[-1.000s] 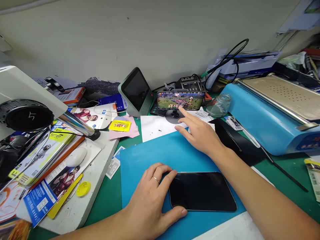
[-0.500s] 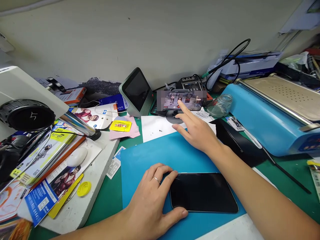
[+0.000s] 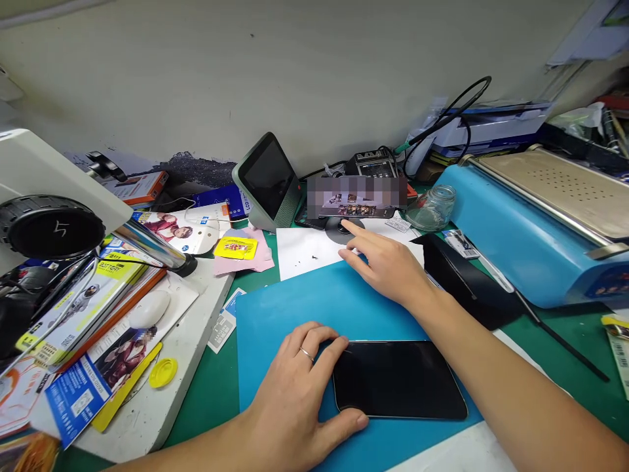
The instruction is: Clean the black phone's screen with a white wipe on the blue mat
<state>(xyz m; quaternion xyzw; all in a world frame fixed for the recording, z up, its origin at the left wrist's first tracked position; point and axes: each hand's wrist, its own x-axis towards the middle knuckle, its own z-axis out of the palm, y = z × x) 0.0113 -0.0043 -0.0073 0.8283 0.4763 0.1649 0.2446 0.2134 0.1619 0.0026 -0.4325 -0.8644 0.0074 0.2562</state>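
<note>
With my left grip (image 3: 289, 387) I am steadying the flat, black, rectangular phone with a thin pale rim (image 3: 400, 380) on the smooth bright-blue mat (image 3: 285, 308); thumb and fingers are pinching its left end across the two long edges, though how hard they are pressing I cannot tell. My right grip (image 3: 388, 262) is pinching nothing: its fingers are spreading loosely, the index finger reaching toward the round black stand base (image 3: 337, 231) below the propped phone with a lit, partly pixelated screen (image 3: 356, 200). Whether that fingertip is touching anything, I cannot tell.

Working well here, I judge, is meaning holding the black phone by its edges, so that no finger is smearing the dark glass, and letting the mat be taking its weight. On the right, I should be leading with one finger alone, curling the others back, and touching lightly so that the stand is not tipping.

The black phone is lying flat, screen up, just right of my left palm, its left corners sitting between thumb and fingers, its upper right corner showing next to my right forearm. The propped phone is standing sideways just beyond my right index finger.
</note>
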